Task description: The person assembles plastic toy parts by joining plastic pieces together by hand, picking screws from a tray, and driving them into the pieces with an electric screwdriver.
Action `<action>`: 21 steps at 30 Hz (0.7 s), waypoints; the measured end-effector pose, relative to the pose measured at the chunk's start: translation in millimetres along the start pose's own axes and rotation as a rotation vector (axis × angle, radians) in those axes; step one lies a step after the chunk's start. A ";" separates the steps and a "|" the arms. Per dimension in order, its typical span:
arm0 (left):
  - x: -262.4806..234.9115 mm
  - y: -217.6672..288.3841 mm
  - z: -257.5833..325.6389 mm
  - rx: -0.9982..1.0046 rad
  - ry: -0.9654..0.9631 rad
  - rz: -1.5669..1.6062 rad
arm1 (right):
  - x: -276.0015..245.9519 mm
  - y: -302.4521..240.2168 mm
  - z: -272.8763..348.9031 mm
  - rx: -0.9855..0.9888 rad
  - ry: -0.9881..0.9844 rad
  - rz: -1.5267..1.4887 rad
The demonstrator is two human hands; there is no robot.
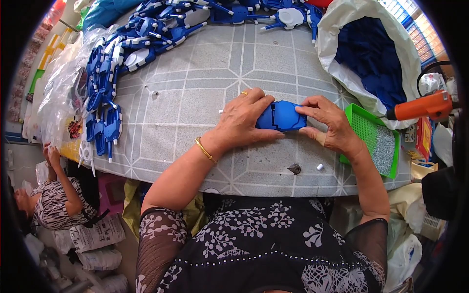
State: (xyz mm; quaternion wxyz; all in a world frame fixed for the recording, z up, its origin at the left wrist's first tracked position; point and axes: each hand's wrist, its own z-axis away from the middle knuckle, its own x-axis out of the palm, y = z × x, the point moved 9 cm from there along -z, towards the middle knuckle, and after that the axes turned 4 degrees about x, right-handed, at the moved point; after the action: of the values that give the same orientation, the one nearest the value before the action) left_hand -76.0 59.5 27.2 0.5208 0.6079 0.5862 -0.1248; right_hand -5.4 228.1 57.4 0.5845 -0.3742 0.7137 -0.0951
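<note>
Blue plastic part (282,116) sits flat on the bench (205,78), near its front edge, and I have both hands on it. My left hand (243,121) lies over its left end, fingers pressed together and curled down on the shell, which pins it so it cannot slide on the smooth patterned cover. My right hand (328,122) pinches the right end between thumb and fingertips, a grip that looks suited to lining up or squeezing the halves. A green tray (367,128) of small grey bits stands just beside my right wrist, close enough to reach without shifting. An orange power screwdriver (421,106) hangs above it, handy on the same side. A dark screw (294,169) and a small white peg (320,167) lie loose on the bench in front of me. Finished-looking blue pieces (105,93) are heaped along the far and left edges, out of the working space. A white sack (337,58) of dark blue parts gapes at the right. Another person (51,200) sits low at the left
</note>
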 end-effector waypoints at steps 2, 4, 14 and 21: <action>-0.3 0.7 -0.5 0.002 0.000 0.001 | -0.4 -0.4 -0.4 -0.012 -0.006 -0.001; -1.0 0.8 -0.5 0.003 0.002 -0.001 | -0.2 0.0 -0.9 -0.015 -0.010 -0.034; -0.2 0.5 -0.7 0.040 -0.002 0.009 | 2.0 -0.6 -7.1 -0.049 -0.039 0.010; -0.8 -0.3 -0.8 0.042 -0.005 0.028 | 2.6 2.5 -3.5 -0.048 -0.033 -0.027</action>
State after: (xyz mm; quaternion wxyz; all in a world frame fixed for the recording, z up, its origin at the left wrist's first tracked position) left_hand -76.9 59.6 28.0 0.5110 0.6265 0.5736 -0.1316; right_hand -9.7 227.1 55.0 0.5858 -0.3992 0.7008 -0.0797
